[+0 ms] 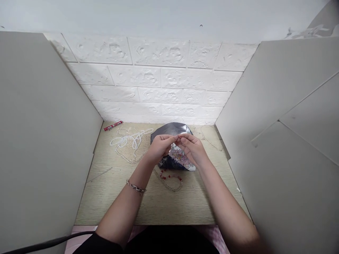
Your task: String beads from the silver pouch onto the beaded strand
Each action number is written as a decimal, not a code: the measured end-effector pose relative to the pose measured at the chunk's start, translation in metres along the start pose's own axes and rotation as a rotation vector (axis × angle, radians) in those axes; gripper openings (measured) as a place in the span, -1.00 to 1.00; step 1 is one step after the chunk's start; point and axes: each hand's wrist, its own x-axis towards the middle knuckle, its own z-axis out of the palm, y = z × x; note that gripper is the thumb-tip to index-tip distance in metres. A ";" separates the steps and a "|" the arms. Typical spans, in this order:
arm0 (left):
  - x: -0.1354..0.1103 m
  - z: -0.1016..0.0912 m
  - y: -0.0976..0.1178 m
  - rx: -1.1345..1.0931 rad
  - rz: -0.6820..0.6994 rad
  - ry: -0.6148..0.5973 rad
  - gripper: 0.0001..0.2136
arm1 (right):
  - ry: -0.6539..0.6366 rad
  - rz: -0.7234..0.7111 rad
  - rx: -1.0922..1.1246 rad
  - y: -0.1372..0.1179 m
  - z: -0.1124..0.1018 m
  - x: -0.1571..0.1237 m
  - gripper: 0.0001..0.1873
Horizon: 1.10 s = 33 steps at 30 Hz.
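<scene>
My left hand (162, 144) and my right hand (192, 147) meet fingertip to fingertip, both in a pinch. Whatever lies between the fingers is too small to make out. Under them sits a dark shiny pouch (169, 129), partly covered by the hands. A clear bag of small pink and purple beads (181, 158) shows in front of the pouch, below my right hand; whether that hand touches it I cannot tell. Closer to me, a beaded string (169, 188) with red and pale beads curves on the table, one end running toward the pouch.
White bead strands (129, 139) lie tangled at the left on the wooden table (113, 201). Behind them is a red strip (113, 126). A thin needle-like rod (100, 174) rests near the left edge. Fine strands (209, 139) lie at the right. Grey panels (42, 141) flank the table.
</scene>
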 end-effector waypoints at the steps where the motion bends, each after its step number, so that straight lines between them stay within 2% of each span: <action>1: 0.000 0.000 0.000 0.011 0.008 0.011 -0.75 | 0.006 0.003 0.002 0.000 0.000 0.000 -0.81; 9: 0.000 0.004 0.000 0.102 0.067 0.105 -0.75 | 0.076 0.017 0.020 0.002 0.000 0.001 -0.75; 16: 0.000 0.005 0.000 0.172 0.110 0.158 -0.77 | 0.086 -0.008 -0.024 0.002 0.000 0.001 -0.76; 20: -0.001 0.006 0.001 0.240 0.136 0.187 -0.76 | 0.056 -0.091 -0.173 -0.001 -0.005 0.001 -0.79; 25: -0.001 0.006 0.001 0.351 0.185 0.214 -0.76 | 0.031 -0.222 -0.500 -0.007 -0.009 0.001 -0.81; 33: 0.002 0.004 -0.003 0.476 0.250 0.220 -0.69 | 0.051 -0.268 -0.727 -0.006 -0.011 0.000 -0.82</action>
